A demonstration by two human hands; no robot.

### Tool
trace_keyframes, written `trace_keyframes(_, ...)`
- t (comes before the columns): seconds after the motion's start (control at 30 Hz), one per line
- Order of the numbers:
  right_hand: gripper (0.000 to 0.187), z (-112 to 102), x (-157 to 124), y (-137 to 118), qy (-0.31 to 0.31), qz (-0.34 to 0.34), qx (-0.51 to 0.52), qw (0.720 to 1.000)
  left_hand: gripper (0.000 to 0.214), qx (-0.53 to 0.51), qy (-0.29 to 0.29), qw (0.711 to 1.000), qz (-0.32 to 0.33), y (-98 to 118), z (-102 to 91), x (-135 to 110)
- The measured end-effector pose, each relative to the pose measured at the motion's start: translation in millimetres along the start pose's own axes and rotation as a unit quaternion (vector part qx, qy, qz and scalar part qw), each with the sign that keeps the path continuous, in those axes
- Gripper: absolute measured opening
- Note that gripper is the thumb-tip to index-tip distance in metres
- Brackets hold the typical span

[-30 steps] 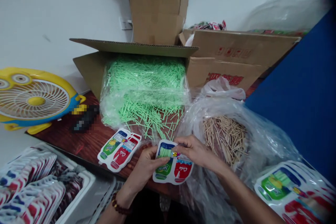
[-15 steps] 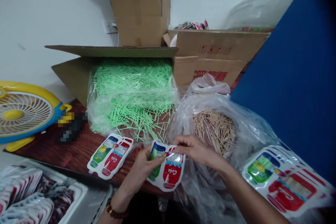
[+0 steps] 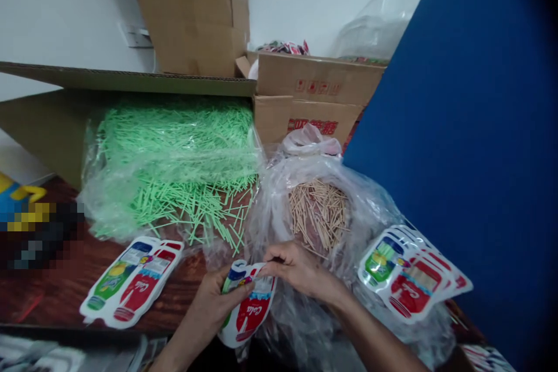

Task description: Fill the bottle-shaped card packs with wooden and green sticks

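Dark wooden counter (image 3: 47, 293) against a white wall (image 3: 65, 0).
Your left hand (image 3: 209, 309) and right hand (image 3: 296, 270) both pinch one printed pouch (image 3: 250, 315).

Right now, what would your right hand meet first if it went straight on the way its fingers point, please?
The right hand points left, fingertips at the top edge of the red-and-green pouch, so the pouch comes first, with the left hand close behind it. Depth is hard to judge.

Bare tabletop (image 3: 196, 270) btwn packs (image 3: 131, 285), sticks (image 3: 192, 209)
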State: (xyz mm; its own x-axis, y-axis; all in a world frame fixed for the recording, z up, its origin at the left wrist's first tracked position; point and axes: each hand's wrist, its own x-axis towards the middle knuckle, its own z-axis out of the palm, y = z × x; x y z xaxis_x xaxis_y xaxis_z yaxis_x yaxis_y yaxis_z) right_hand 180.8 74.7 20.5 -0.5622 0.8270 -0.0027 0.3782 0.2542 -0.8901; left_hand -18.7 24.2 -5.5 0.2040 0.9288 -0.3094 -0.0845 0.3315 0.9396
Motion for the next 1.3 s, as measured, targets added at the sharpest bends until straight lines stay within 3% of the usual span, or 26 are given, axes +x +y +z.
trace_keyframes(0.2, 0.028, -6.1, -11.9, 6.6, 0.008, -0.009, 0.001, 1.0, 0.015, 0.039, -0.023, 0.999, 0.007, -1.8, 10.2, 0.7)
trace_keyframes(0.43, 0.017, -8.1, -15.4, 2.6, 0.01, 0.012, 0.097, 0.995, 0.02, 0.006, -0.033, 0.999, -0.02, -8.7, 13.7, 3.7)
trace_keyframes(0.6, 0.019, -7.8, -16.0, 8.8, 0.018, -0.011, 0.059, 0.998, 0.023, 0.024, 0.002, 1.0, -0.019, -10.1, 18.7, 4.0)
trace_keyframes(0.73, 0.023, -5.8, -21.9, 12.1, 0.013, -0.012, 0.018, 1.0, 0.02, 0.037, -0.026, 0.999, -0.005, -7.1, 26.6, 2.6)
trace_keyframes(0.83, 0.03, -16.7, -25.4, 16.0, 0.006, -0.01, 0.005, 1.0, 0.019, 0.046, -0.045, 0.998, 0.007, -7.0, 29.7, 2.0)
trace_keyframes(0.9, 0.032, -36.3, -25.9, 24.0, 0.051, 0.006, -0.019, 0.999, 0.019, 0.053, -0.048, 0.997, 0.002, -8.4, 28.6, 1.8)
trace_keyframes(0.97, 0.034, -63.6, -27.2, 37.7, 0.143, 0.074, -0.11, 0.981, 0.021, 0.048, -0.051, 0.997, -0.01, -10.3, 25.2, 1.6)
trace_keyframes(1.0, 0.033, -77.8, -28.9, 46.3, 0.178, 0.154, -0.199, 0.951, 0.021, 0.04, -0.051, 0.998, -0.016, -11.3, 23.1, 1.4)
trace_keyframes(1.1, 0.026, -109.7, -39.4, 72.6, 0.206, 0.266, -0.288, 0.897, 0.022, 0.007, -0.048, 0.998, -0.03, -14.3, 16.8, 0.2)
trace_keyframes(1.17, 0.027, -116.6, -47.5, 85.5, 0.197, 0.314, -0.322, 0.871, 0.022, -0.008, -0.041, 0.999, -0.035, -16.9, 13.7, -0.7)
trace_keyframes(1.3, 0.033, -107.1, -50.3, 94.5, 0.176, 0.372, -0.364, 0.835, 0.022, -0.016, -0.033, 0.999, -0.036, -22.0, 9.6, -1.3)
